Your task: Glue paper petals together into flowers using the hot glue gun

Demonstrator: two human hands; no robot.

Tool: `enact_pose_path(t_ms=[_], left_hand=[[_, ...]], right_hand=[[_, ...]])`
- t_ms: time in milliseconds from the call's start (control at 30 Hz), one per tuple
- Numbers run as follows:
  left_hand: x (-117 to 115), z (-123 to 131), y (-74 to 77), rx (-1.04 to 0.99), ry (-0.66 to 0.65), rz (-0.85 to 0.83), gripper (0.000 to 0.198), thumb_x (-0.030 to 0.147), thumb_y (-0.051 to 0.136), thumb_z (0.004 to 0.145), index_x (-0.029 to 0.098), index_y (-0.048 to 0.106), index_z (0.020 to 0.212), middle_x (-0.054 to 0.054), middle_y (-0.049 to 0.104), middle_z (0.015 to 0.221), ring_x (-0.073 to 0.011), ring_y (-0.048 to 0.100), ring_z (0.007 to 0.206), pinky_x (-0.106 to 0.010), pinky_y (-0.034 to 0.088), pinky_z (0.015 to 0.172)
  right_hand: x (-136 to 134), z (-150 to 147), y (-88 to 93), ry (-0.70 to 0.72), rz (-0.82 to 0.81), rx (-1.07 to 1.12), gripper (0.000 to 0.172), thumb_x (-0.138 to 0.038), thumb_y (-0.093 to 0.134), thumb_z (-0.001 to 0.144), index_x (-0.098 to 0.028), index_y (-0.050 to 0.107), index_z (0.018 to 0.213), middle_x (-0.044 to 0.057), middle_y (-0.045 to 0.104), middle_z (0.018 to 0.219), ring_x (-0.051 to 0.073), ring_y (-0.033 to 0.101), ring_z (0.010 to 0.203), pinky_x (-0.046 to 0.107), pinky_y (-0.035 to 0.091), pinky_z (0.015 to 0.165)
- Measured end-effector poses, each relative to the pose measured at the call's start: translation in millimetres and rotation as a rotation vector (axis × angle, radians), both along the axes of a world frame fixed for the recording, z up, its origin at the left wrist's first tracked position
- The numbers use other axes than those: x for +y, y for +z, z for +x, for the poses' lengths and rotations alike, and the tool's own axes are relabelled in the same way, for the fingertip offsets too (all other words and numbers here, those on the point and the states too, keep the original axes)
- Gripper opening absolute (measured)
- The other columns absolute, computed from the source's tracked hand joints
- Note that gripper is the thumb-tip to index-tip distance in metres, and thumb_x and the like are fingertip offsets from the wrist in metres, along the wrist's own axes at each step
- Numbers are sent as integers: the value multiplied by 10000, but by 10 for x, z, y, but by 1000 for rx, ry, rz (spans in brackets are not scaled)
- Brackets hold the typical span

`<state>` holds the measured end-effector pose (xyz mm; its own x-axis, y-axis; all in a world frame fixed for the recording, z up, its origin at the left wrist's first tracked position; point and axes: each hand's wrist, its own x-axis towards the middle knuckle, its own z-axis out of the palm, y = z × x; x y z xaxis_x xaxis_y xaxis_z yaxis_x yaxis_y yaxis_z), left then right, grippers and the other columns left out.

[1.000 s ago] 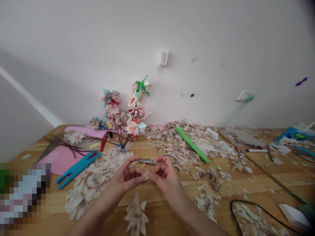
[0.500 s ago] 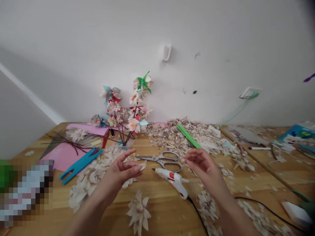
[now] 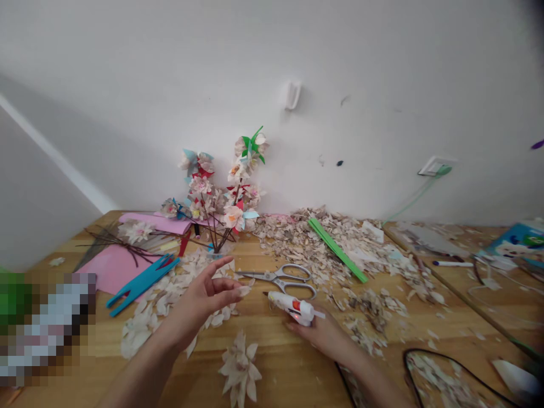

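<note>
Between thumb and fingers of my left hand (image 3: 206, 300) is a small pale petal (image 3: 243, 290); the index finger stretches out above it. My right hand (image 3: 318, 334) is wrapped round the handle of a white hot glue gun (image 3: 292, 306), whose tip points left and whose red light is on. Just behind the glue gun lie grey scissors (image 3: 283, 277), blades toward the left. A flower of pale, pointed petals (image 3: 240, 368) rests on the wood in front of me, between my forearms.
Behind my left hand stand stems with paper-like flowers (image 3: 233, 218). Blue tongs (image 3: 142, 286) and pink sheets (image 3: 117, 266) lie at left. Heaps of dry petals (image 3: 293, 238) and green strips (image 3: 338, 249) cover the back. The black cord (image 3: 406, 368) loops at right.
My right hand has come down and left from the air and taken hold of the glue gun by its handle. My left hand keeps the petal in nearly the same place.
</note>
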<state>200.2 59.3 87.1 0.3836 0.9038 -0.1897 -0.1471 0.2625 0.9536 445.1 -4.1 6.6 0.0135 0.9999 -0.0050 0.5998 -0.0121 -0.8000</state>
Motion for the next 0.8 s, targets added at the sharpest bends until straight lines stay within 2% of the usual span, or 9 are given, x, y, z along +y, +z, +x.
enact_pose_path(t_ms=[100, 233, 300, 400, 567, 800], left_hand=[[34, -21, -49, 36, 40, 45, 710, 253, 758, 595, 187, 437, 1224, -2, 674, 680, -187, 631, 758, -307, 430, 716], [48, -23, -88, 69, 80, 87, 664, 284, 753, 599, 206, 457, 1188, 5, 659, 662, -227, 639, 863, -287, 415, 677], [39, -13, -91, 82, 88, 106, 648, 297, 747, 605, 210, 454, 1177, 12, 647, 651, -230, 645, 855, -284, 415, 656], [25, 3, -85, 95, 104, 124, 633, 311, 746, 604, 216, 452, 1156, 21, 639, 638, -236, 650, 852, -302, 429, 675], [14, 21, -75, 92, 108, 128, 635, 297, 742, 610, 210, 437, 1159, 11, 645, 644, -248, 635, 917, -329, 438, 730], [-7, 37, -52, 75, 108, 108, 612, 275, 749, 598, 213, 462, 1135, 15, 647, 632, -236, 629, 931, -301, 443, 720]], right_hand=[[7, -52, 38, -98, 78, 38, 145, -305, 645, 696, -207, 688, 794, 45, 712, 757, 267, 640, 709, 406, 503, 678], [-61, -93, 252, -202, 210, 202, 128, -343, 664, 691, -244, 672, 772, 22, 701, 746, 244, 630, 686, 358, 518, 637], [-107, -136, 358, -171, 218, 203, 87, -335, 670, 685, -253, 645, 696, 8, 673, 679, 225, 604, 627, 335, 511, 595], [-161, -232, 457, -96, 230, 163, 130, -323, 662, 691, -248, 590, 614, 0, 612, 606, 202, 554, 565, 308, 474, 543], [-178, -358, 458, -86, 234, 216, 174, -340, 663, 689, -242, 551, 598, -17, 558, 573, 179, 514, 540, 282, 440, 521], [-175, -341, 366, -115, 219, 204, 200, -357, 655, 695, -236, 547, 579, -20, 550, 561, 170, 502, 527, 276, 437, 511]])
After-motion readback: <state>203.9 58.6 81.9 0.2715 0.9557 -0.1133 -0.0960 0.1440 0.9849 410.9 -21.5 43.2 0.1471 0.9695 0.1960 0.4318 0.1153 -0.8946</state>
